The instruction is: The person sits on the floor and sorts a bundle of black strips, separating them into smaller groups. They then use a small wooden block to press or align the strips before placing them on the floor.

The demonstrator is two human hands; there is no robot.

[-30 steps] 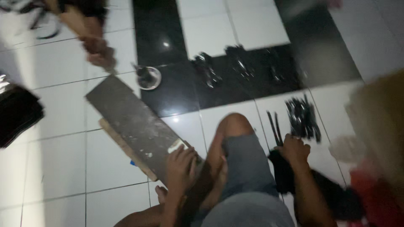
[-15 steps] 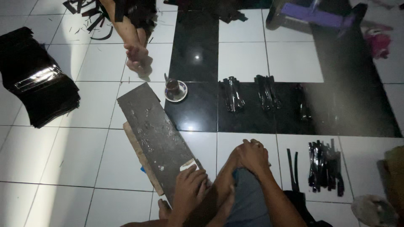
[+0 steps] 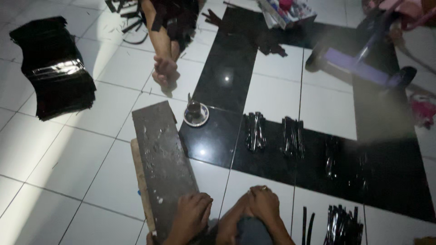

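With the left hand [image 3: 190, 215] spread flat on the near end of the grey board [image 3: 163, 159] on the floor and the right hand [image 3: 263, 204] cupping a knee, empty, leaning could tip the board off its wooden strip [image 3: 140, 181].

We rest our left hand [image 3: 190, 213] flat on the near end of the grey board [image 3: 162, 159]; our right hand [image 3: 262, 204] covers our knee [image 3: 236, 222].
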